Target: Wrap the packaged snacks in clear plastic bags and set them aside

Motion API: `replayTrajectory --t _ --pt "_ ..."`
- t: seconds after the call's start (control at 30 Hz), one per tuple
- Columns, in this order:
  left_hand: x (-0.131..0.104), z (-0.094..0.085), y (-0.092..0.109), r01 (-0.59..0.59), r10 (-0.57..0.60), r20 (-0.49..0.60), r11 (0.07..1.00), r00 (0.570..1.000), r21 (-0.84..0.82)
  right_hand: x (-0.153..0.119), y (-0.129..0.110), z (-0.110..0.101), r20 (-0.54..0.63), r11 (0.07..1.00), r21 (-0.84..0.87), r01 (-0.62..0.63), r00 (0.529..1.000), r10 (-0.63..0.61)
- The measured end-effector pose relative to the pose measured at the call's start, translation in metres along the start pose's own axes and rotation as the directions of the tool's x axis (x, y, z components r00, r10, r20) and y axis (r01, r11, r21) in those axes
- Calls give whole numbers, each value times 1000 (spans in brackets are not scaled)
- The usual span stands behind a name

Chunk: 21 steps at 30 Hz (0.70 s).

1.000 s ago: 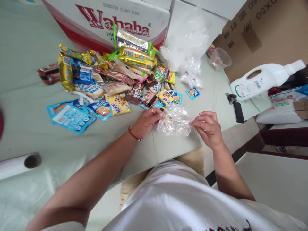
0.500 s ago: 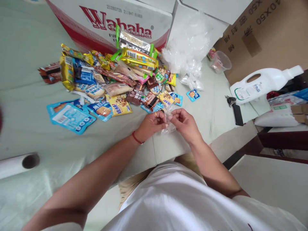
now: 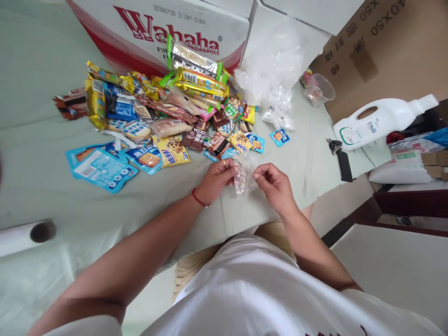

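Between my hands, a little above the table's front edge, is a crumpled clear plastic bag (image 3: 244, 175). My left hand (image 3: 217, 178) pinches its left side between thumb and fingers. At the bag's right edge my right hand (image 3: 275, 185) is closed in a pinch, thumb against the index finger. Just beyond the hands lies a heap of wrapped snacks, with a yellow cookie packet (image 3: 241, 141) and a brown cocoa packet (image 3: 196, 136) closest. Two light blue packets (image 3: 105, 171) rest at the heap's front left. One small blue packet (image 3: 280, 137) lies apart on the right.
A white and red Wahaha carton (image 3: 175, 28) stands behind the heap. Beside it are piled clear plastic bags (image 3: 271, 65). To the right are a clear cup (image 3: 322, 88), a white jug (image 3: 381, 121), a black phone (image 3: 345, 166) and keys (image 3: 335, 145). A white roll (image 3: 21, 239) lies at left.
My hands have moved apart, the right one shifting right and slightly down. More of the clear plastic bag now shows between them.
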<state>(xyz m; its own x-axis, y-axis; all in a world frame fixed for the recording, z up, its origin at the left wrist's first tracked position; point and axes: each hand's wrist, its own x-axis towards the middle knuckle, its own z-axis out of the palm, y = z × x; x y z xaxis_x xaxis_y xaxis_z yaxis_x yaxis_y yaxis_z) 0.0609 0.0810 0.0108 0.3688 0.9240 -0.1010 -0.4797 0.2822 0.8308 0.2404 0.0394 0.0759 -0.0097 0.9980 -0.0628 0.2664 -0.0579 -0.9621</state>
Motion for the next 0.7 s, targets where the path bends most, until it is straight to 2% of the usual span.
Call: replayTrajectory --t 0.1,0.2,0.4,0.5,0.57,0.7 --pt "1 2 0 -10 10 -5 994 1000 -107 0 8 -10 -112 981 165 -100 986 120" --pt "1 3 0 -9 7 -8 983 1000 -183 2 11 -14 -199 958 243 -152 959 203" --pt "-2 -6 5 10 -40 -98 957 994 -289 -4 15 -8 -396 968 245 -49 907 146" --pt "-3 -10 8 13 -48 -111 956 993 -294 -17 13 2 -468 986 163 21 882 58" --pt "-4 -11 8 1 -35 -115 958 993 -286 -25 7 10 -467 998 48 37 884 -11" --pt "-7 -11 4 -60 42 -108 984 993 -166 -23 -7 26 -319 982 -187 24 944 -84"
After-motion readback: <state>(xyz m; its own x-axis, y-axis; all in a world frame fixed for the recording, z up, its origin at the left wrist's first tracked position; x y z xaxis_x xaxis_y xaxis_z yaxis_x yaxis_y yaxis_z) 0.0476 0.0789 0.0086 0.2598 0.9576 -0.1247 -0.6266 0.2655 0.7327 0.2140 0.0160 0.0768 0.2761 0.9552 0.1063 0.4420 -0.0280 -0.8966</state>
